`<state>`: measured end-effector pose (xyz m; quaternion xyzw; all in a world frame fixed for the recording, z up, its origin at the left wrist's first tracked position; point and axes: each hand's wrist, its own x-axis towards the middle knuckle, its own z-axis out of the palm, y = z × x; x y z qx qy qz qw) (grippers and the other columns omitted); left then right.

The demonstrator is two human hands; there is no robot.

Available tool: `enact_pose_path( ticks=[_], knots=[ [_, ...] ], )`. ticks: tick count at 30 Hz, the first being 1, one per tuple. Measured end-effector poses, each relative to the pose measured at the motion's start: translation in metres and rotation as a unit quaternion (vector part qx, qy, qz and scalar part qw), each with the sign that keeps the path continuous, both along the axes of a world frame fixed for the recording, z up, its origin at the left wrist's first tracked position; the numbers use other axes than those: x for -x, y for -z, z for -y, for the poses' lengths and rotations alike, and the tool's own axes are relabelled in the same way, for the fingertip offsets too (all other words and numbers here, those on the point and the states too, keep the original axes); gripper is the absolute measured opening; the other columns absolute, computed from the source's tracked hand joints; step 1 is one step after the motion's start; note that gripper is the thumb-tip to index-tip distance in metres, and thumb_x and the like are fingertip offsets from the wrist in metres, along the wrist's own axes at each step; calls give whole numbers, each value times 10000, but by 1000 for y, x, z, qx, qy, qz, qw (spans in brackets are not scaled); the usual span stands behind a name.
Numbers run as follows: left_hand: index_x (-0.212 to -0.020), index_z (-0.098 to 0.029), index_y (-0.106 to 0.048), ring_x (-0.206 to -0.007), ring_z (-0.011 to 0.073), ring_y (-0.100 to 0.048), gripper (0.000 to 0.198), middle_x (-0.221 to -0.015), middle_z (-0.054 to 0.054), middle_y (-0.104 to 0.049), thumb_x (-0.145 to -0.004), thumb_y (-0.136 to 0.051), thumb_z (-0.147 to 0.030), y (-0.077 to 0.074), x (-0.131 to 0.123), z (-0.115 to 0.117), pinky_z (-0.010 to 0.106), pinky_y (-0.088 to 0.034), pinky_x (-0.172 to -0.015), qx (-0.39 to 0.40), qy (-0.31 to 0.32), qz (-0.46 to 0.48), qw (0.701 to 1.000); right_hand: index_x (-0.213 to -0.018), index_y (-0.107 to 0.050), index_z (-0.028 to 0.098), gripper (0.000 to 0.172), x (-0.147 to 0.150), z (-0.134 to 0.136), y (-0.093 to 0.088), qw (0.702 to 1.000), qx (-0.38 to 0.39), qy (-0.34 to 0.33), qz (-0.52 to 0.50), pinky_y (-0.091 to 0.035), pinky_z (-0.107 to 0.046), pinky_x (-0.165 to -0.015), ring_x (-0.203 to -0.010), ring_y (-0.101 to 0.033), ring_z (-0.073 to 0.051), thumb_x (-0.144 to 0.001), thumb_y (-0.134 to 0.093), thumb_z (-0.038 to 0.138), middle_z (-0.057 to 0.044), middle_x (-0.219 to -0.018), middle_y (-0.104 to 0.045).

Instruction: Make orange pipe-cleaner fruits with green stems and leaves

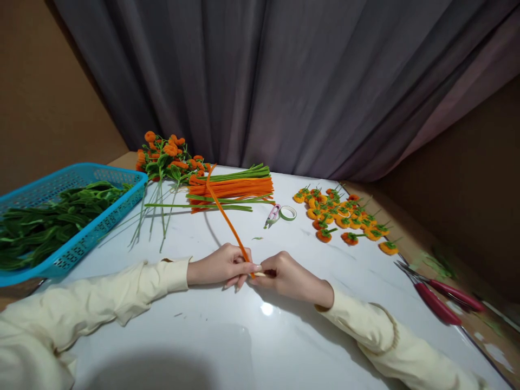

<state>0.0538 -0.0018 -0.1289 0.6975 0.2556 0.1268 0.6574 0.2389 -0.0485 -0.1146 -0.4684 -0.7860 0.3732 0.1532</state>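
Note:
An orange pipe cleaner (pixel 227 219) rises from between my two hands, leaning up and to the left with a bent top end. My left hand (pixel 225 265) pinches its lower part between thumb and fingers. Close beside it, my right hand (pixel 290 277) has its fingers closed on a small pale stick-like piece (pixel 260 274) at the pipe cleaner's lower end. The fingertips of both hands nearly touch. Beyond them lies a bundle of orange pipe cleaners (pixel 235 188), with green ones (pixel 244 173) behind and a few in front.
A blue basket (pixel 91 221) of green leaves stands left. Orange flowers (pixel 170 149) lie behind it. A tape roll (pixel 288 213) and small pink cutter (pixel 272 214) lie mid-table. Yellow and orange flower heads (pixel 341 213) spread right, near red-handled pliers (pixel 436 303) at the edge.

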Motion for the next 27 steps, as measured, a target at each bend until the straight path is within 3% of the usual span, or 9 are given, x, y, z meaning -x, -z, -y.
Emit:
enact_pose_path(
  ticks=[3,6,12,15,19,22,27],
  knots=[
    [-723,-148,-484,-302,43,-407,307,-447,-42,-562,-816,-577,-425,0,-1,1,147,-301,-337,32,-21,0,999,-558,-570,131,234,3,4,-1,995,-80,0,61,-217,-223,-477,-468,-211,-64,-778,-489,138,53,-467,-352],
    [-755,-155,-466,-299,45,-418,277,-474,-41,-581,-818,-576,-401,1,-2,0,139,-276,-318,53,-27,9,998,-572,-556,138,213,6,8,0,984,-133,21,118,-220,-235,-500,-466,-223,-68,-760,-468,95,26,-507,-437],
    [-732,-158,-469,-326,41,-390,274,-504,-40,-565,-817,-574,-395,2,-1,2,158,-327,-340,-14,-71,14,997,-534,-527,150,248,10,10,4,984,-109,93,107,-207,-234,-478,-439,-233,-69,-774,-466,148,32,-447,-409],
    [-699,-160,-476,-345,45,-402,261,-506,-40,-550,-833,-549,-372,2,0,5,169,-342,-375,-87,-79,4,993,-639,-588,154,169,10,9,2,991,-53,118,45,-253,-212,-469,-423,-325,-67,-763,-473,147,33,-468,-488],
    [-644,-166,-502,-467,75,-508,253,-534,-27,-537,-852,-526,-308,3,1,7,178,-392,-484,-215,-77,-1,974,-795,-544,176,71,10,8,-2,976,140,130,-101,-295,-185,-359,-331,-413,-46,-774,-520,239,24,-678,-658],
    [-640,-162,-539,-537,86,-534,267,-601,-13,-536,-866,-510,-303,4,3,7,179,-401,-538,-287,-68,0,955,-858,-485,182,208,10,6,-2,947,223,135,-186,-294,-170,-291,-297,-412,-41,-738,-599,308,21,-713,-676],
    [-691,-155,-570,-548,92,-518,239,-606,-14,-514,-881,-483,-271,5,5,6,180,-385,-537,-343,-52,14,938,-937,-472,168,429,10,4,1,917,267,163,-248,-329,-156,-286,-318,-393,-18,-634,-721,342,-24,-816,-705]
  ],
)
